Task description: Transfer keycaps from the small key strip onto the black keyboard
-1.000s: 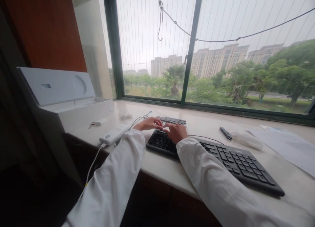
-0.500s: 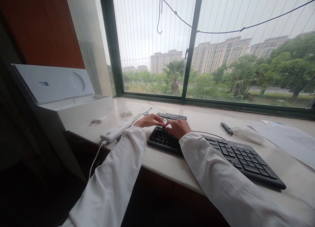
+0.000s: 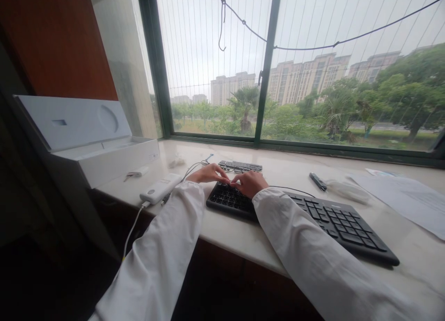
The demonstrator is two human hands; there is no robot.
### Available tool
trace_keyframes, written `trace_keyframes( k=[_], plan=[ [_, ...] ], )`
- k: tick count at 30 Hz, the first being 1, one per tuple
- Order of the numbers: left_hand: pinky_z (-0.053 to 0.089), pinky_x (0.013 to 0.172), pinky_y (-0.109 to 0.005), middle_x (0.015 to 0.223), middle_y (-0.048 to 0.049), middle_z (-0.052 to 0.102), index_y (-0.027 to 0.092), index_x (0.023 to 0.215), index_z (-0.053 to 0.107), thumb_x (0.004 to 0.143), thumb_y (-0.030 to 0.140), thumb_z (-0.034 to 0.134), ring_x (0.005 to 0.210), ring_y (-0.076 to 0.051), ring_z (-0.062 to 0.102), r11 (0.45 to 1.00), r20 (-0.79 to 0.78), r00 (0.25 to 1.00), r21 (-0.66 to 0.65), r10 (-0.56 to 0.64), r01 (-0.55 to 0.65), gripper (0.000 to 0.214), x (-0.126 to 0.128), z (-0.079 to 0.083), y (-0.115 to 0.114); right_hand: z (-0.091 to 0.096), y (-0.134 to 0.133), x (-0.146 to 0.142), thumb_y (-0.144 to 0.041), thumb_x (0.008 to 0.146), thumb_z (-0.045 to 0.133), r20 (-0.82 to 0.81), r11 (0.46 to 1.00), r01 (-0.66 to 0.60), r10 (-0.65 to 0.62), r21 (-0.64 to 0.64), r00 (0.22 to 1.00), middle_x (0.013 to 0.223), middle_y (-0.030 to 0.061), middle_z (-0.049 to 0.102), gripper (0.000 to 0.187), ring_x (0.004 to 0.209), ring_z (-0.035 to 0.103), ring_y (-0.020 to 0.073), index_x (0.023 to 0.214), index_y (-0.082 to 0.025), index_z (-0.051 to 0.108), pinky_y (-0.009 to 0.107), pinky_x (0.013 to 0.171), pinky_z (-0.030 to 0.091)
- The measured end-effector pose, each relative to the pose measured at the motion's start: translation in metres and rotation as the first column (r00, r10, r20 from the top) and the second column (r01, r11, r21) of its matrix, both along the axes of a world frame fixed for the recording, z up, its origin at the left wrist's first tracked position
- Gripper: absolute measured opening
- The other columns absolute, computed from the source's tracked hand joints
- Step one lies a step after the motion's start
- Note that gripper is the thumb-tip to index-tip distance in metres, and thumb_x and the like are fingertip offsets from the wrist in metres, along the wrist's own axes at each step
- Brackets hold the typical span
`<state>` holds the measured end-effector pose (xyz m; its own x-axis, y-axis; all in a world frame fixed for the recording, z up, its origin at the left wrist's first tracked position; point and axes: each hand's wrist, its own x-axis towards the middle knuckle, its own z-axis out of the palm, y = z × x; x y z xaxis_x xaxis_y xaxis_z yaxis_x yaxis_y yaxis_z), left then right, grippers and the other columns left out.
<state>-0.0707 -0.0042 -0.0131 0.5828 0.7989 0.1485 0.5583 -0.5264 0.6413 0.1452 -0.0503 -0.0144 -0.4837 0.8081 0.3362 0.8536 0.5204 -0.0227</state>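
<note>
A black keyboard (image 3: 323, 216) lies slanted on the pale stone sill (image 3: 243, 235). Both my hands are at its far left end, in white sleeves. My left hand (image 3: 207, 173) reaches in from the left, with its fingertips pinched together over the top corner keys. My right hand (image 3: 250, 182) is curled, its fingertips meeting those of the left hand at the same spot. What the fingers pinch is too small to make out. Just behind the hands lies a narrow dark strip of keys (image 3: 240, 166).
A white power bank (image 3: 160, 188) with a cable lies left of the keyboard, beside an open white box (image 3: 104, 158). A black pen (image 3: 318, 181), a clear wrapper (image 3: 347, 192) and papers (image 3: 410, 201) lie to the right. The window frame (image 3: 264, 66) stands behind.
The view has shifted slightly. My hands stay at the keyboard's left end, with the fingertips drawn a little closer together.
</note>
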Motion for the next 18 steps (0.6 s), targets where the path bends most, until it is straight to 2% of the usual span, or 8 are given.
trace_keyframes(
  k=[5,18],
  plan=[
    [0.044,0.074,-0.023,0.08,-0.0011,0.073,0.022,0.087,0.077,0.063,0.05,0.074,0.082,-0.017,0.064,1.0,-0.015,1.0,0.006,0.014,-0.014,0.037,-0.0011,-0.0022,0.0026,-0.0001,-0.0007,-0.0008,-0.055,0.083,0.051,-0.01,1.0,-0.004,0.004,-0.012,1.0,0.082,0.0022,0.072,0.033,0.078,0.065,0.019,0.098,-0.035,0.073,0.029,0.07,0.045],
    [0.043,0.079,-0.024,0.082,-0.0009,0.073,0.022,0.089,0.077,0.062,0.048,0.075,0.084,-0.016,0.063,1.0,-0.02,1.0,0.002,-0.025,0.025,0.037,-0.0007,-0.0006,-0.0001,0.0001,-0.0024,0.0,-0.053,0.085,0.049,0.013,1.0,-0.028,0.028,0.009,1.0,0.079,0.0028,0.072,0.033,0.078,0.065,0.0199,0.097,-0.035,0.074,0.028,0.069,0.044]
  ],
)
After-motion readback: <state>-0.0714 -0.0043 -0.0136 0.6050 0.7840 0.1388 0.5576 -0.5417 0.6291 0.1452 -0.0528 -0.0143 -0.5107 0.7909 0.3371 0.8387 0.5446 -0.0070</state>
